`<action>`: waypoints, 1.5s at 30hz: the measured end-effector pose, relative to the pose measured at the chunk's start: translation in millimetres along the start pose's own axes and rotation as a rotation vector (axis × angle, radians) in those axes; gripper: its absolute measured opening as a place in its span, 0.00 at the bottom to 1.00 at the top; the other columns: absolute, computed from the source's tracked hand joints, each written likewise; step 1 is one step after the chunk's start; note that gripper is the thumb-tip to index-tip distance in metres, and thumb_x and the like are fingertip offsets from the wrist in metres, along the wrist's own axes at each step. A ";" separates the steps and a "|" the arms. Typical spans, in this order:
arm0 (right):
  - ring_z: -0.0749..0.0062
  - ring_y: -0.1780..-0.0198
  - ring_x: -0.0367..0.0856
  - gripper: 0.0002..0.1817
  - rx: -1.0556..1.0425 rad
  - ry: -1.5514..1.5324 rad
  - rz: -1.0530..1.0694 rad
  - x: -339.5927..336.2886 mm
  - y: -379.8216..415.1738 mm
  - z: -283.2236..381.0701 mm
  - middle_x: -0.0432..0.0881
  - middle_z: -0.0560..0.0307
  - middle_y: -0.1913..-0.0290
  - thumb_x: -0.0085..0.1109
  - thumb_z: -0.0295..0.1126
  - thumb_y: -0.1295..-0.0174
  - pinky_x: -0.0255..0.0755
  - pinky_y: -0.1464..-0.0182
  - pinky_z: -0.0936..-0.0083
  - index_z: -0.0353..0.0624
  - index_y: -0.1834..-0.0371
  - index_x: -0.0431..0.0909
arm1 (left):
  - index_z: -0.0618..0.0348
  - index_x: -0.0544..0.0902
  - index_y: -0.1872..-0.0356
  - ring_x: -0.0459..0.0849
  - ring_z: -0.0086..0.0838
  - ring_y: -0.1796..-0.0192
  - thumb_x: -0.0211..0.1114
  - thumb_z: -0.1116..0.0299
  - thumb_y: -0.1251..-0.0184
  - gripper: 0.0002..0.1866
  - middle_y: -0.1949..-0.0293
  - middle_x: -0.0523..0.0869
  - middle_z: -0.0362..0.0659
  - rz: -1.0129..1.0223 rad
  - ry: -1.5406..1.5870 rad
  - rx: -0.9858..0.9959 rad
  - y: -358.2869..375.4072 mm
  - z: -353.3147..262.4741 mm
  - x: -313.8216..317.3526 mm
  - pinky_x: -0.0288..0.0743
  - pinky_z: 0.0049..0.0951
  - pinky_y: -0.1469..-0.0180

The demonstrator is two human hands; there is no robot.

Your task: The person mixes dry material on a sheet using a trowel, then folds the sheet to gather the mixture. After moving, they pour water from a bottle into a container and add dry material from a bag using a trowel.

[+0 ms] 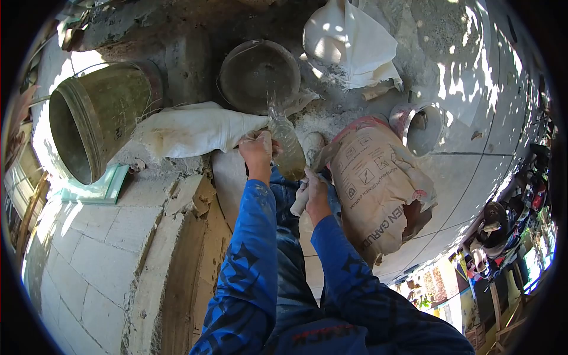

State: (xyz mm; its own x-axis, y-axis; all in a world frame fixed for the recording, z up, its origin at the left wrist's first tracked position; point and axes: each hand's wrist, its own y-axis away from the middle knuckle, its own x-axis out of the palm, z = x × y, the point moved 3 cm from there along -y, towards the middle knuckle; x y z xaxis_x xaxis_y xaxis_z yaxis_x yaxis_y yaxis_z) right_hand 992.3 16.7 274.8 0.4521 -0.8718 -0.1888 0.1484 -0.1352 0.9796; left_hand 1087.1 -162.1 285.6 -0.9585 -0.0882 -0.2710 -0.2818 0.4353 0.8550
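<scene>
A crinkled, shiny, tapering piece that looks like clear plastic (288, 151) stretches between my hands, its narrow end over the bucket's near rim. My left hand (256, 152) is closed at its left edge, just below the end of a white woven sack (195, 129). My right hand (316, 194) is closed around a pale grey, handle-like piece (300, 200), its thumb against the plastic's lower right edge. What this piece belongs to is hidden. Right of my right hand lies a torn brown paper cement bag (378, 183). Beyond my hands stands a dark round bucket (258, 77).
A large greenish bucket (103, 112) lies on its side at left, near a glass-like slab (97, 188). Another white sack (355, 44) lies at the back. A small dusty pail (417, 127) is tipped over at right. A rough concrete ledge (163, 284) runs along my left.
</scene>
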 end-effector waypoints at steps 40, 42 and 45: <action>0.80 0.83 0.67 0.13 -0.045 0.029 0.008 -2.3 5.6 1.0 0.73 0.64 0.77 0.68 0.39 0.43 0.64 0.81 0.80 0.46 0.69 0.74 | 0.70 0.77 0.72 0.78 0.28 0.87 0.54 0.77 0.39 0.06 0.83 0.81 0.48 0.054 -0.015 0.004 -6.6 0.7 -4.9 0.68 0.26 0.86; 0.80 0.83 0.68 0.12 -0.047 0.040 -0.018 -2.2 6.5 2.3 0.73 0.64 0.77 0.68 0.39 0.43 0.64 0.81 0.81 0.46 0.68 0.75 | 0.70 0.77 0.72 0.78 0.29 0.87 0.54 0.78 0.39 0.06 0.83 0.81 0.48 0.055 -0.012 -0.008 -6.2 0.5 -4.2 0.68 0.26 0.86; 0.80 0.82 0.68 0.12 -0.053 0.040 -0.010 -0.5 9.1 5.1 0.73 0.63 0.77 0.68 0.39 0.42 0.64 0.81 0.81 0.46 0.68 0.75 | 0.68 0.79 0.72 0.77 0.26 0.86 0.58 0.74 0.41 0.06 0.82 0.82 0.47 0.045 -0.020 -0.021 -4.5 -1.9 -3.9 0.68 0.25 0.84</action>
State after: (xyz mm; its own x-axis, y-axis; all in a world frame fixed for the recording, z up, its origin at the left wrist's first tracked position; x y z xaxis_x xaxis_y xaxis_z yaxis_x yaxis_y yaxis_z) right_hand 988.9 13.5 284.2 0.4850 -0.8509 -0.2017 0.1987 -0.1174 0.9730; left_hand 1092.0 -165.5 283.7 -0.9692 -0.0510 -0.2411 -0.2399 0.4193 0.8756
